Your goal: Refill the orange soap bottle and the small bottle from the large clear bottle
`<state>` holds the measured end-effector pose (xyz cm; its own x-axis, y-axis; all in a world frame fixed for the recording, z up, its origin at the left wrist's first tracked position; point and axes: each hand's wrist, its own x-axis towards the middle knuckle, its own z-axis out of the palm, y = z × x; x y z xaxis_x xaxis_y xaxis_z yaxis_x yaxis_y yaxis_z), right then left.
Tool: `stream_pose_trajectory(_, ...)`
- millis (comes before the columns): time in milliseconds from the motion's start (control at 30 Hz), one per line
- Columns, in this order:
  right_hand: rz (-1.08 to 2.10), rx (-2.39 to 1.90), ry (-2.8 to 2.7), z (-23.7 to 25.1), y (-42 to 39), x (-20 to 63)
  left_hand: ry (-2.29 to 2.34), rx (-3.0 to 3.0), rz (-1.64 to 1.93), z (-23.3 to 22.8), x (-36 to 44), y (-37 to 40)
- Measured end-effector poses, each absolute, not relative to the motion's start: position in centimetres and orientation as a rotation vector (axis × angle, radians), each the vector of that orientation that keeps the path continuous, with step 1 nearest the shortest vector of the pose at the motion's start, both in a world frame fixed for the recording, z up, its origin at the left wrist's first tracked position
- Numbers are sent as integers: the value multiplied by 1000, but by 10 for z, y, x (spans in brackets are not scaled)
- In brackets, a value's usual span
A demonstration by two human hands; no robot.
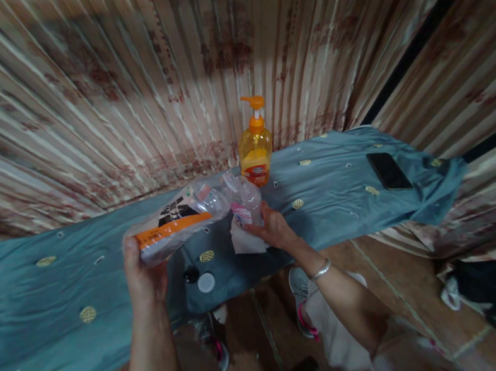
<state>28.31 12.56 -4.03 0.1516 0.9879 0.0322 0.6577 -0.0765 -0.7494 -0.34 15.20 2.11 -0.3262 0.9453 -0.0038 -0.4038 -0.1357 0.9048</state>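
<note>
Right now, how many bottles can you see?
3: a labelled bottle tilted in the left hand, a small clear bottle in the right hand, an orange pump bottle standing behind them.

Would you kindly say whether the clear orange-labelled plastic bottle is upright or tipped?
Tipped: the left hand holds the bottle slanted, neck toward the smaller clear plastic bottle.

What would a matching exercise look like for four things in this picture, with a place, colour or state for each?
Things
1. pump bottle
2. phone
3. large bottle
4. small bottle

Places, colours, states
A. tilted, held in the left hand
B. lying toward the right end of the blue-green cloth
C. held in the right hand
D. standing upright, with an orange top

Right pairs: 1-D, 2-B, 3-A, 4-C
</note>
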Motion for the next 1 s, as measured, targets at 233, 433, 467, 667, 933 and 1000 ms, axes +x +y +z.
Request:
stream_pose_trajectory(233, 681, -1807, -1569, -37, 125, 283, 1044, 748, 1663, 26, 0, 153)
stream_pose_trajectory(433, 666, -1816, -1585, -36, 125, 285, 1067, 818, 1662, 27, -5, 156)
stream_pose_trajectory(467, 662, -1818, -1588, -35, 124, 285, 1068, 810, 1671, 27, -4, 156)
stream_pose_trajectory(667, 678, -1827, -1598, -31, 122, 285, 1058, 735, 1728, 30, 2, 160)
stream_pose_trajectory(933, 688, -1827, -1615, -28, 122, 287, 1062, 783, 1708, 35, -1, 154)
stream_pose_trajectory(1000, 688, -1825, -1620, -28, 122, 287, 1071, 776, 1718, 37, 0, 152)
